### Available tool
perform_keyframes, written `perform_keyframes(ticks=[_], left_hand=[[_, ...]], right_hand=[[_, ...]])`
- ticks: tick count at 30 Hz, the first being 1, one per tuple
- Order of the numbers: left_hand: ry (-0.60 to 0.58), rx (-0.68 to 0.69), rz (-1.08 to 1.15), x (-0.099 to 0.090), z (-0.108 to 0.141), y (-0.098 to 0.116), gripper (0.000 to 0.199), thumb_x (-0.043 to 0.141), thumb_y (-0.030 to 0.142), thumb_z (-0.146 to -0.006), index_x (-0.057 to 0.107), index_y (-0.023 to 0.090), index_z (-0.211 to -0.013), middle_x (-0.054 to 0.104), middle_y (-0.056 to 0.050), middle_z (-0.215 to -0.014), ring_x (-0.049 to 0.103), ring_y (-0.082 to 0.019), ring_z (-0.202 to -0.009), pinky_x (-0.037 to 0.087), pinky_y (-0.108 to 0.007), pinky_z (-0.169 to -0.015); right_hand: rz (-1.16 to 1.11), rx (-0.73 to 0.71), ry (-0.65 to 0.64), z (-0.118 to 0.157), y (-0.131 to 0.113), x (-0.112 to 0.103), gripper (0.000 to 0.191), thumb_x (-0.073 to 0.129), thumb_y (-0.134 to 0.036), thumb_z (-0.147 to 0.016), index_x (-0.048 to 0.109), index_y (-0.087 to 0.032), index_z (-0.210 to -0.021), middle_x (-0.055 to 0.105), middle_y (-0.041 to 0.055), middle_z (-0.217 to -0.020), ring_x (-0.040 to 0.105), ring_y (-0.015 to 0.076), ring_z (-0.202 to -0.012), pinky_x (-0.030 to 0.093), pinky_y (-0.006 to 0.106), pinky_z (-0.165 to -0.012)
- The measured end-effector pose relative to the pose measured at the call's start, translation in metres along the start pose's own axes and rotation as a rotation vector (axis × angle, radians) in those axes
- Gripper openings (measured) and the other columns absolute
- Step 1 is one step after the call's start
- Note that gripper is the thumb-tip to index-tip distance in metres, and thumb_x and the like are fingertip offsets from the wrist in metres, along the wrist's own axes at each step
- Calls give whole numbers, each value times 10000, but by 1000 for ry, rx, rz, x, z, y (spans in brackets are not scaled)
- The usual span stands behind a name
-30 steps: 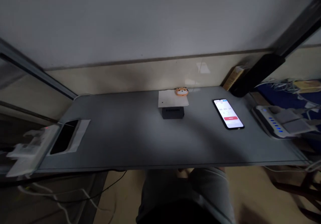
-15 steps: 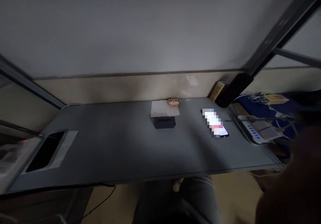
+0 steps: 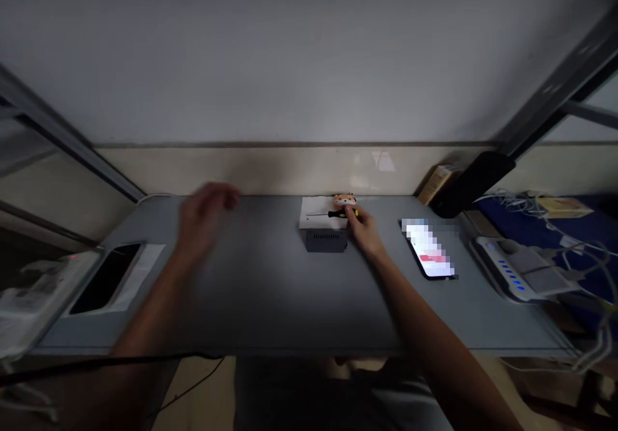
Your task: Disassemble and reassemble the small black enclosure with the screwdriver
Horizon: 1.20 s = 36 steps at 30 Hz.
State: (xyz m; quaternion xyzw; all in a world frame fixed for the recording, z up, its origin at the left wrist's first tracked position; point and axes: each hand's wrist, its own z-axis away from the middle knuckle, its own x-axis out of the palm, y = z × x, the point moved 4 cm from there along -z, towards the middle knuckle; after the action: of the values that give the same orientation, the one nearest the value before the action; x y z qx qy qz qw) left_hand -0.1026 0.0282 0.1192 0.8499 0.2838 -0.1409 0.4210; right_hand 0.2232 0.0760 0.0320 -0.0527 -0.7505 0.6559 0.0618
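A small dark box (image 3: 326,240) with a white top (image 3: 318,212) stands at the back middle of the grey table (image 3: 270,302). My right hand (image 3: 364,231) reaches to its right side and holds a small screwdriver (image 3: 333,214) with a black and yellow handle, its thin shaft lying across the white top. A little orange toy figure (image 3: 344,199) sits just behind. My left hand (image 3: 205,212), blurred by motion, hovers over the table's back left with fingers loosely apart and nothing in it.
A lit phone (image 3: 429,249) lies to the right of the box. A power strip with blue lights (image 3: 519,270) and cables sit at the far right. A dark phone on white paper (image 3: 109,276) lies at the left edge. A black lamp arm (image 3: 470,180) leans at the back right.
Both hands have come into view over the table. A screwdriver now lies across the box's white top in my right hand. The camera view has shifted slightly.
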Motion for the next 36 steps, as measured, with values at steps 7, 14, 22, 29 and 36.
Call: perform_keyframes(ticks=[7,14,22,29,36], left_hand=[[-216,75,52,94,27,0,352,444,374,-1033,718,206,-891,694,-35,-785,657,-173,-729,537,-291,-665],[-200,513,-81,136,36,51,225,479,173,-1020,699,198,-979,731,-55,-924,682,-185,-877,533,-337,-826],[-186,609,-223,153,50,58,211,515,162,-1016,715,208,-1069,757,-57,-973,711,-187,-874,527,-355,-843],[-239,565,-202,151,57,47,282,564,149,-1000,715,247,-1216,770,-62,-1073,724,-203,-969,537,-376,-908],[-240,578,-225,152,56,50,259,550,160,-1013,724,231,-1191,773,-67,-1053,723,-208,-950,535,-378,-907]], right_hand=[[15,10,-4,4,2,-2,476,753,-677,-698,788,-229,-854,611,-53,-597,493,140,-590,385,270,-593],[-61,82,191,3,1,-28,601,703,-800,-649,742,-214,-778,640,-27,-623,456,110,-522,338,261,-503],[-215,127,412,-2,12,-54,536,703,-759,-689,641,-227,-675,553,-35,-579,471,112,-499,354,269,-466],[-277,73,439,-6,7,-61,556,670,-773,-750,573,-234,-653,465,-57,-527,437,96,-442,314,261,-432],[-300,96,460,-4,2,-61,581,736,-787,-658,586,-226,-629,463,-51,-530,421,89,-461,311,250,-430]])
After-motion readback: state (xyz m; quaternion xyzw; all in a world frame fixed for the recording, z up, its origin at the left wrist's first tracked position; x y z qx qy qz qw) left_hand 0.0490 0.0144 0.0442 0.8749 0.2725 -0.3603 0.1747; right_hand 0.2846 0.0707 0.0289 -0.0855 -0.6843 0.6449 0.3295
